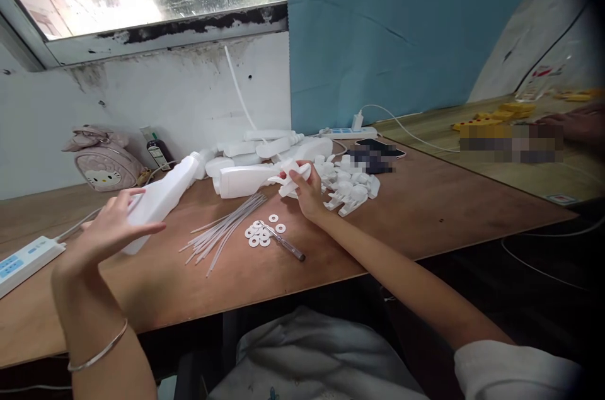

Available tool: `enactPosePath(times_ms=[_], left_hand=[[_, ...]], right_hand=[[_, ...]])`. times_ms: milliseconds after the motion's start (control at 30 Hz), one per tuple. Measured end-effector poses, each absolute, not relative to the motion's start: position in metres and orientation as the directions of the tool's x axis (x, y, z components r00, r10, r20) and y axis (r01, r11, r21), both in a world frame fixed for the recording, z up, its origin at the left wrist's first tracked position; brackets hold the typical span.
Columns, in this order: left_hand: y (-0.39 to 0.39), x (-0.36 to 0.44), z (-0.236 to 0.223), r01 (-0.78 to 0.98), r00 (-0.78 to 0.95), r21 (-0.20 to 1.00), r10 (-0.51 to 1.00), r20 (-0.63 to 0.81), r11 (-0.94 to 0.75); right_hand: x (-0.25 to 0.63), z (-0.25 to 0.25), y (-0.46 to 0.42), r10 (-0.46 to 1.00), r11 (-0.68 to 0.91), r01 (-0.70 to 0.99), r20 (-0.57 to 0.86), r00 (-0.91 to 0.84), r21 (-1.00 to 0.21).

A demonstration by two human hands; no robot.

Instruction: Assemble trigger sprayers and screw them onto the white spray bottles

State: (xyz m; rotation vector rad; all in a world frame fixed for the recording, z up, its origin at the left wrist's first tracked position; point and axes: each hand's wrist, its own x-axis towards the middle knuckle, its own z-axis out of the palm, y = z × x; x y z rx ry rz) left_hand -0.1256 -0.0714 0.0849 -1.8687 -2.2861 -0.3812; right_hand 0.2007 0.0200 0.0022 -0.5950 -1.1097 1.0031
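My left hand (pixel 111 227) grips a white plastic bottle (pixel 163 195) that lies slanted over the wooden table (pixel 425 205), its neck pointing up and right. My right hand (pixel 305 189) is closed on a white spray-trigger head (pixel 290 179), lifted just above the table beside a pile of the same trigger heads (pixel 352 189). Between the hands lie a bundle of thin clear tubes (pixel 227 230), several small white washers (pixel 262 233) and a pen-like tool (pixel 286 245).
More white bottles (pixel 265 164) are heaped at the back by the wall. A pink bag (pixel 106 164), a dark small bottle (pixel 158 151), two power strips (pixel 26 261) (pixel 350 133), a phone (pixel 378 151). Another person's hand (pixel 576 123) rests near yellow pieces (pixel 501 115) at far right.
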Motion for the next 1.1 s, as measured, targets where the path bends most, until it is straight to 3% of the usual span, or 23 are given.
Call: enactPosePath(times_ms=[100,167,367,533,1100], left_hand=[[-0.096,-0.128,0.073,0.982,-0.172,0.162,0.811,0.56,0.097],[-0.108,-0.126,0.063,0.987,-0.158,0.129,0.718,0.678,0.095],[-0.118,-0.145,0.035,0.975,-0.105,-0.021,0.541,0.834,0.222],[-0.116,-0.163,0.021,0.969,-0.009,-0.118,0.509,0.861,0.217],[-0.118,-0.165,0.016,0.978,-0.015,-0.1,0.542,0.84,0.181]], right_hand=[[0.205,0.005,0.023,0.915,0.357,-0.458,0.403,-0.002,-0.814],[0.209,0.006,0.025,0.923,0.282,-0.487,0.373,-0.098,-0.826],[0.217,0.006,0.03,0.903,0.158,-0.505,0.331,-0.273,-0.848],[0.219,0.006,0.032,0.903,0.116,-0.475,0.291,-0.316,-0.873],[0.218,0.009,0.026,0.902,0.069,-0.372,0.217,-0.374,-0.926]])
